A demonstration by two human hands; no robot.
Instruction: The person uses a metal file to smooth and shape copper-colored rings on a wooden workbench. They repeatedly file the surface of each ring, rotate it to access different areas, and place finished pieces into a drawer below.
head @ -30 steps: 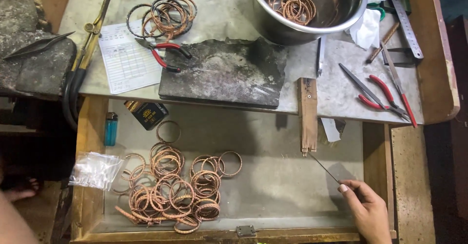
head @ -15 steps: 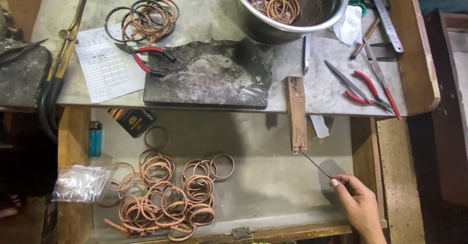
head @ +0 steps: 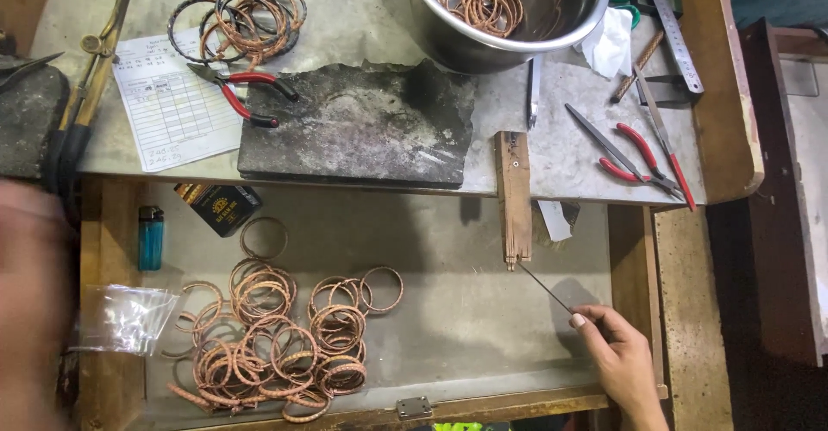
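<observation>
At the far left edge of the view a blurred left hand [head: 30, 302] fills the lower corner; whether its fingers are apart or together cannot be told. Just right of it, on the left side of the open drawer [head: 483, 310], lie a clear plastic bag [head: 125, 317] and a blue lighter [head: 150, 237], with a small black box [head: 218, 207] near the drawer's back edge under the benchtop [head: 362, 26]. A heap of copper-coloured bangles [head: 276, 336] covers the drawer's front left part, reaching close to its front edge, and 1 lone ring [head: 264, 238] lies apart behind it. The middle and right of the drawer floor are bare grey sheet, the widest open room here. On the benchtop above, from left to right: a paper sheet [head: 172, 103], red-handled pliers [head: 241, 90] on it, more bangles [head: 241, 13] at the back, a dark charred slab [head: 358, 125] at the front edge, a steel bowl [head: 509, 9] holding rings, and a second pair of red pliers [head: 638, 159] with a ruler [head: 668, 26] near the right edge. A wooden peg [head: 513, 196] juts from the benchtop's front edge over the drawer. The right hand [head: 621, 358] rests at the drawer's front right corner, thumb and forefinger pinched together on the lower end of a thin metal rod [head: 543, 287], which slants up and left, its tip just beside the peg's end.
</observation>
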